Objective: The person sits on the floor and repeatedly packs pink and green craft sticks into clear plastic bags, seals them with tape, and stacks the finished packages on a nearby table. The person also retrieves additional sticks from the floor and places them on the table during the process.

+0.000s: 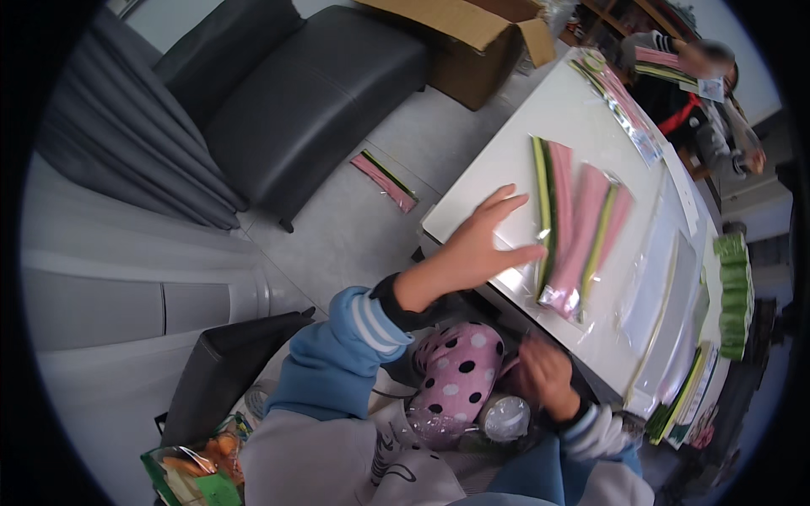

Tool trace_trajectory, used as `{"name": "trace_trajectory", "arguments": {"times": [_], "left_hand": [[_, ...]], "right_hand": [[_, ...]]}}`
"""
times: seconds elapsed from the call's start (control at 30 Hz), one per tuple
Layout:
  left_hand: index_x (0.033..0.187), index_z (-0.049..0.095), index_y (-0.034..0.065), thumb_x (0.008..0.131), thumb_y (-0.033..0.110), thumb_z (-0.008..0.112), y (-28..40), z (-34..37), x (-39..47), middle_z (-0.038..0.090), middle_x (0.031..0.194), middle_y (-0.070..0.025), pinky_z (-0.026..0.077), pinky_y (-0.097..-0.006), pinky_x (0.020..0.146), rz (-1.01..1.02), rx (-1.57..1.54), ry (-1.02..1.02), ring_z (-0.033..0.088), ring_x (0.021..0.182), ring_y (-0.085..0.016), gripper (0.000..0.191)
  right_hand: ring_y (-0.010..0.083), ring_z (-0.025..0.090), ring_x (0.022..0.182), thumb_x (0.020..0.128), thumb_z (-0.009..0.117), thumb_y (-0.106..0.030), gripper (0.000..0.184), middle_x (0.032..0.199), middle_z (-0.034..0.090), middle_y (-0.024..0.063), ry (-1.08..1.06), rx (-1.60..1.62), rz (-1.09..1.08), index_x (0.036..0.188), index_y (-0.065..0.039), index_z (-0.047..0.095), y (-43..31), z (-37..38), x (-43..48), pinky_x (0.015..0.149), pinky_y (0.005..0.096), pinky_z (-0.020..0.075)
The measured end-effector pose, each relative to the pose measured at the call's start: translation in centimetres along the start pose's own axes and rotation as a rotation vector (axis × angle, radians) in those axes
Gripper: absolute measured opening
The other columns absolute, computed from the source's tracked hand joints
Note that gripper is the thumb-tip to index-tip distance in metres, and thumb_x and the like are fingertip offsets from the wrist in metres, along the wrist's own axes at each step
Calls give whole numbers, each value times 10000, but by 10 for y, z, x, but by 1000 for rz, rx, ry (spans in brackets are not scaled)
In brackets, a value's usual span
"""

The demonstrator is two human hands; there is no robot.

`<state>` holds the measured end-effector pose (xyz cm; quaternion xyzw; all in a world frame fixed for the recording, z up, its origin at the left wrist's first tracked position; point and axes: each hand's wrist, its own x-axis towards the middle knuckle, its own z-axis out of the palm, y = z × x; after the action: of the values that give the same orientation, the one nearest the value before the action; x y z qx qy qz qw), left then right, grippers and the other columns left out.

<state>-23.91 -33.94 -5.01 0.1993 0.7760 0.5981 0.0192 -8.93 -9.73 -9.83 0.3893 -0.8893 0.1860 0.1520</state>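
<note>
My left hand (490,243) reaches over the near edge of the white table (487,171), fingers spread and holding nothing. Its fingertips are beside a clear-wrapped pack of pink, yellow-green and dark green chenille stems (552,202). A second such pack (591,221) overlaps it on the right. Blurred by motion, my right hand (547,373) is low by the table edge, above my lap; whether it holds anything is unclear. Close to it are a pink polka-dot cloth item (465,373) and a round, clear-topped item (506,419), possibly a tape roll.
More packs (623,104) lie at the far end, where a person (686,107) holds similar ones. Clear plastic bags (664,316) and a green packet row (734,297) are rightward. A pack (386,181) lies on the floor near a dark sofa (316,88) and cardboard box (468,69).
</note>
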Motion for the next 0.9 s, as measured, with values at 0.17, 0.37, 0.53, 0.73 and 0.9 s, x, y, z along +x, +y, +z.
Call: {"name": "trace_trajectory", "arguments": {"times": [0.17,0.37,0.53,0.73,0.9], "left_hand": [[1095,586,-12,881,136,596,-138,-78,-19,644,988,-88,484,-253,752,-229,-506,646,599,889,-132,261],[1233,501,-5,765,261,711,-410,-81,-32,620,1061,-185,489,-368,823,-758,344,674,605,971,-327,577],[1376,396,187,727,268,727,-534,-15,-49,371,1409,-183,344,-500,1022,-744,883,423,347,1299,-347,733],[1345,456,246,752,428,693,-566,-9,-16,333,1445,-52,221,-659,1038,-625,830,72,189,1392,-271,664],[1133,619,148,799,386,634,-563,15,-38,516,1240,-81,285,-638,971,-864,924,253,431,1166,-286,411]], "right_hand": [[303,617,863,686,629,-7,347,949,635,138,-4,-151,222,1033,-3,615,9,-19,-23,756,401,508],[452,430,1207,790,562,-15,321,1272,494,201,-73,-322,376,1110,7,569,42,19,-18,1004,571,340],[424,464,1182,875,553,-107,361,1279,452,293,-158,-379,368,1192,54,491,35,21,-26,1000,543,358],[445,426,1214,855,611,-150,514,1329,404,308,-306,-360,443,1278,73,421,44,11,-26,1018,557,334],[439,439,1190,847,621,-152,514,1307,419,304,-361,-478,514,1267,72,429,48,10,-31,1003,547,345]]}}
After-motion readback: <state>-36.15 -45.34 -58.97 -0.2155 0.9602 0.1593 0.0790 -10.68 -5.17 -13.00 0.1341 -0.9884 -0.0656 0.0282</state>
